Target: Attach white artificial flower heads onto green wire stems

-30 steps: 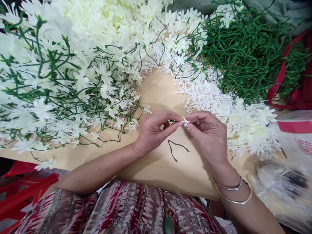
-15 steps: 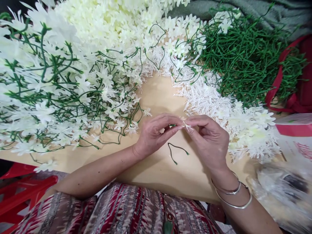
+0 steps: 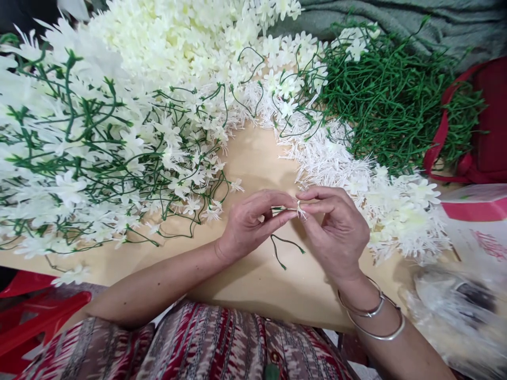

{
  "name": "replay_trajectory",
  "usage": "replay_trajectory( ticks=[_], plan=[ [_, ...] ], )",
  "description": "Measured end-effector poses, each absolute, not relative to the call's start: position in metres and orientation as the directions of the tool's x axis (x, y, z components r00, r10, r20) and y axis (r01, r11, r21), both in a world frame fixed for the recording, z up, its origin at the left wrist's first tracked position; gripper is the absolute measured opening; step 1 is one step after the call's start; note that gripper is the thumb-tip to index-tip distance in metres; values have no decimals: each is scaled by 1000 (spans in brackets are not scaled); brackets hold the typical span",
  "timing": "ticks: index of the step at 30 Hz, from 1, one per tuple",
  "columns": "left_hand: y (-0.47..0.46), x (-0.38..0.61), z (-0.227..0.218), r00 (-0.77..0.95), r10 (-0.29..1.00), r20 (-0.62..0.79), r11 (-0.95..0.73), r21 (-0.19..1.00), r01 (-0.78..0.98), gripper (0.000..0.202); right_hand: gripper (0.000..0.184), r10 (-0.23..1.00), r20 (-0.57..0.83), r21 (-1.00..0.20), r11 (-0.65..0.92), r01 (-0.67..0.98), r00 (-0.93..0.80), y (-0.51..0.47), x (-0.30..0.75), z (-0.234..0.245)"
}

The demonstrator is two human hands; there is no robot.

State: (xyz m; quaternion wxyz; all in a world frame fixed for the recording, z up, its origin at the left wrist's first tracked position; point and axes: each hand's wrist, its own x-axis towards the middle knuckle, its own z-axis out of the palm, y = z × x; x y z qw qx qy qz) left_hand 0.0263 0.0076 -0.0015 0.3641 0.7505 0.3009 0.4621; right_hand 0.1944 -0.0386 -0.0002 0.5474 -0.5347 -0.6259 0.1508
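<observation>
My left hand (image 3: 253, 219) is closed in a pinch on a green plastic flower stem (image 3: 278, 209); a bit of it shows between the fingers. Two thin green branches (image 3: 287, 243) show below this hand, and whether they join the pinched piece I cannot tell. At its fingertips is a small white stamen piece (image 3: 301, 210) with fine prongs. My right hand (image 3: 336, 227) meets it from the other side, thumb and forefinger closed around the white piece. Both hands are just above the tabletop (image 3: 257, 163).
Finished-looking white flowers on green stems (image 3: 99, 153) pile up at left. Loose white petals (image 3: 178, 37) lie behind, white stamens (image 3: 320, 148) right of centre, green stems (image 3: 388, 100) farther right. A red bag (image 3: 491, 116), a box (image 3: 475, 211) and a plastic bag (image 3: 455, 311) are at right.
The view has shifted slightly. My right fingers have shifted a little around the white stamen piece, whose prongs now point more downward; my left hand keeps its pinch.
</observation>
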Motion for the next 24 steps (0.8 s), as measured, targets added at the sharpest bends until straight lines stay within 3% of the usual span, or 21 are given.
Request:
replay_trajectory(
  ticks=[10,19,24],
  plan=[
    [11,21,-3,368,908,197,-276,946,173,17,21,867,494,-746,378,548,75,-39,200,3],
    [9,22,-4,337,863,378,-460,862,213,6,23,855,507,-777,398,488,110,-41,192,5],
    [7,21,-2,307,873,379,-457,856,241,7,29,832,546,-740,422,524,102,-43,187,4]
  ],
)
